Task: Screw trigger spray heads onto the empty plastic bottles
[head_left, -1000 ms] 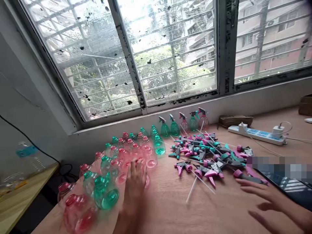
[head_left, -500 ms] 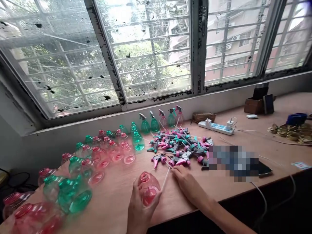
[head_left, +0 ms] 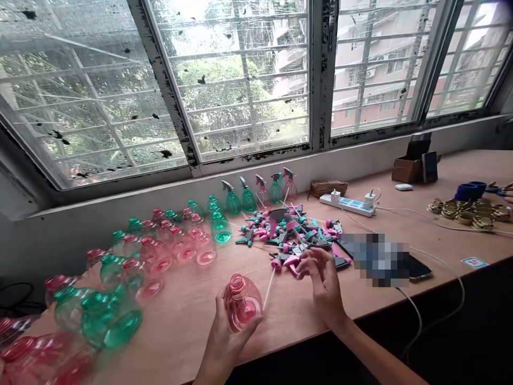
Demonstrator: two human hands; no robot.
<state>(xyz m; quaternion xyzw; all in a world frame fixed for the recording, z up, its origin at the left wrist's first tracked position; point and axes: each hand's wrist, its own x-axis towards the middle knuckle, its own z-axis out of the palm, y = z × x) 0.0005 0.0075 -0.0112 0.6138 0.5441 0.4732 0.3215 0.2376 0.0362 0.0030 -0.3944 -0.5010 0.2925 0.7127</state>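
My left hand (head_left: pixel 230 326) is wrapped around a clear pink spray bottle (head_left: pixel 243 302), its open neck tilted up and away from me. My right hand (head_left: pixel 323 275) is raised just in front of a pile of trigger spray heads (head_left: pixel 298 235), fingers loosely bent and apart, with nothing visible in them. Between the bottle and that hand lies a spray head with a pink collar (head_left: pixel 276 264), its white tube pointing towards me. Slightly blurred, a grey and pink spray head (head_left: pixel 278 220) shows over the pile, apart from my fingers.
Several pink and green bottles without heads (head_left: pixel 160 248) crowd the left side. Bottles with heads fitted (head_left: pixel 248 199) line the window wall. Rightwards are a power strip (head_left: pixel 348 205), a phone (head_left: pixel 419 266), cables and gold-coloured pieces (head_left: pixel 465 211). Another person's hand (head_left: pixel 508 195) shows at the far right.
My right hand has lifted off the spray heads and moved right, its fingers parting. A blurred spray head now shows over the pile. My left hand keeps hold of the bottle.
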